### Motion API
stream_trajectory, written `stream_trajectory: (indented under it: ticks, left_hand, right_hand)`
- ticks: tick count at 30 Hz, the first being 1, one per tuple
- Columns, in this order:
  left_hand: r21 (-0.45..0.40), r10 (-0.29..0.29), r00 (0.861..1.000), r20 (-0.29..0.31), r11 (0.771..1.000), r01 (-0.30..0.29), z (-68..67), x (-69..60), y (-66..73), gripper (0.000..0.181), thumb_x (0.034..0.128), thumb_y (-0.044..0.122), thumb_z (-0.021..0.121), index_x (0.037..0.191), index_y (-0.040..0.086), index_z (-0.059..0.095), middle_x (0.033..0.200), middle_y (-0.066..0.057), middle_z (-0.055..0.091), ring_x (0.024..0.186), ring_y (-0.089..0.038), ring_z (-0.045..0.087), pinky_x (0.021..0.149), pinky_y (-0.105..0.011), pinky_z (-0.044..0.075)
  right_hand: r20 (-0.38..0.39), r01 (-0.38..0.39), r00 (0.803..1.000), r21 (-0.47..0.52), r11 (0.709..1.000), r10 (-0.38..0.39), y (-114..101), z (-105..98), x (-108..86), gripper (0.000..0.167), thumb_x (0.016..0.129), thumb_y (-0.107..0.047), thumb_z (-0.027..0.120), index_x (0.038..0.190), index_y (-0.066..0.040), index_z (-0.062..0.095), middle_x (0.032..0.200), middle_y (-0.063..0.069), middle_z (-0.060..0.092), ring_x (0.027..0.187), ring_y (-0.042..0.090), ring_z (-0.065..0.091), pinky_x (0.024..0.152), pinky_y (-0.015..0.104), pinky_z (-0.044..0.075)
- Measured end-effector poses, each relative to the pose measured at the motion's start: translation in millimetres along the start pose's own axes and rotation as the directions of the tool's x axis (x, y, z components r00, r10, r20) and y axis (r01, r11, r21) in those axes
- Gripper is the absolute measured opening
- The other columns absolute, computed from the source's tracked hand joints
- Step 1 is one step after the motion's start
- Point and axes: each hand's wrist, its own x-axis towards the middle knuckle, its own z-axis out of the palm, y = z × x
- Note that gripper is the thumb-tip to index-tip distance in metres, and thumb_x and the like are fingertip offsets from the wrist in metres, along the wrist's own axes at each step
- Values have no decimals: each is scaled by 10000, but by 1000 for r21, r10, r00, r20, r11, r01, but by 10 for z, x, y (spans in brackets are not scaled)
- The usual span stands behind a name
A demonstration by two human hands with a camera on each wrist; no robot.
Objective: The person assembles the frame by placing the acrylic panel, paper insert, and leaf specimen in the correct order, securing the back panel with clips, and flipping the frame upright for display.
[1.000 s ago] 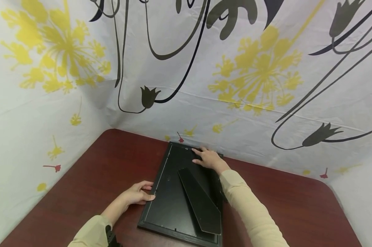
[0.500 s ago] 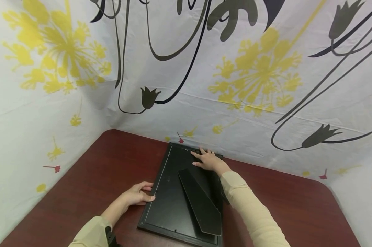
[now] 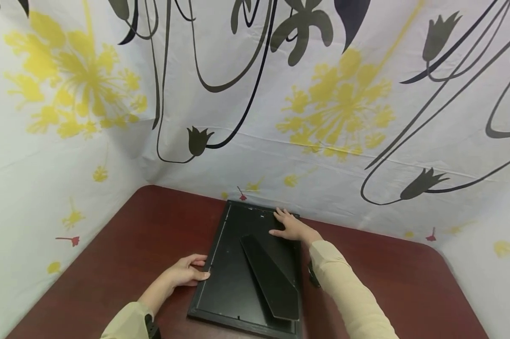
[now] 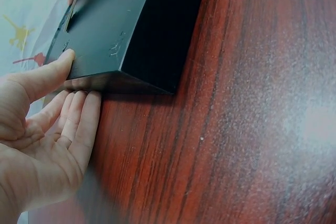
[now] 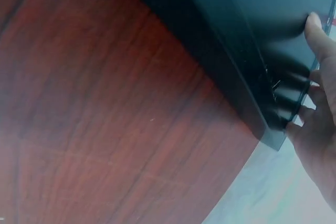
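A black picture frame [image 3: 233, 263] lies face down on the table, its back panel upward. Its flat easel stand [image 3: 271, 280] slants across the back. My left hand [image 3: 184, 272] grips the long left edge, thumb on top and fingers against the side; the left wrist view shows this hand [image 4: 58, 129] close up, its fingers reaching low beside the edge. At the far right corner my right hand [image 3: 295, 229] rests on the back with fingers spread. In the right wrist view, this hand [image 5: 320, 93] has its thumb on the panel and fingertips along the far edge.
The dark red wooden table [image 3: 365, 282] extends on both sides of the frame. A white patterned sheet [image 3: 238, 108] hangs behind and along the sides, close to the frame's far edge.
My right hand has shifted a little rightward along the frame's far end, toward the corner. The left hand keeps its place on the edge. The head view has tilted slightly.
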Motion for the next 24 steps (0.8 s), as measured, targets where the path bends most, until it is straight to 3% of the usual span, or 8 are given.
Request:
stream_trajectory:
  ticks: [6,11,17,20,24]
  left_hand:
    - [21,6,1000,3,1000,-7,11,-5,-20,648,793,134,702,1338,-27,391,1281,-222,460,949,-180,598,820,-415,539]
    - [58,9,1000,13,998,-10,5,-34,-25,660,810,158,686,1359,-13,362,1315,-228,424,1002,-218,582,849,-427,523]
    - [99,-17,998,60,995,11,-1,-56,-29,697,843,168,651,1400,-11,272,1351,-254,357,1125,-331,521,902,-453,491]
    - [154,-37,995,88,988,23,12,-37,45,695,869,139,612,1418,-14,214,1351,-271,323,1180,-388,460,912,-461,485]
    - [291,-71,993,97,956,40,68,-32,204,634,893,63,546,1405,-61,194,1353,-313,289,1202,-438,417,873,-441,516]
  right_hand:
    - [-52,-20,998,-1,1000,20,18,32,-192,639,925,-342,519,1424,-24,276,1514,173,177,1391,369,157,1107,536,237]
    - [-98,-21,995,66,998,27,30,95,-372,553,929,-255,531,1393,-16,348,1493,185,239,1351,363,275,1067,510,322]
    - [-192,-2,981,186,983,39,76,238,-615,550,907,-182,570,1379,8,362,1473,214,270,1345,372,281,1049,523,341]
    - [-256,-74,954,298,952,154,83,302,-721,674,886,-176,599,1420,31,242,1459,256,258,1329,397,292,1046,539,336]
    - [-218,-226,908,461,858,356,39,402,-840,803,870,-233,619,1437,56,128,1432,287,286,1306,400,331,1038,529,353]
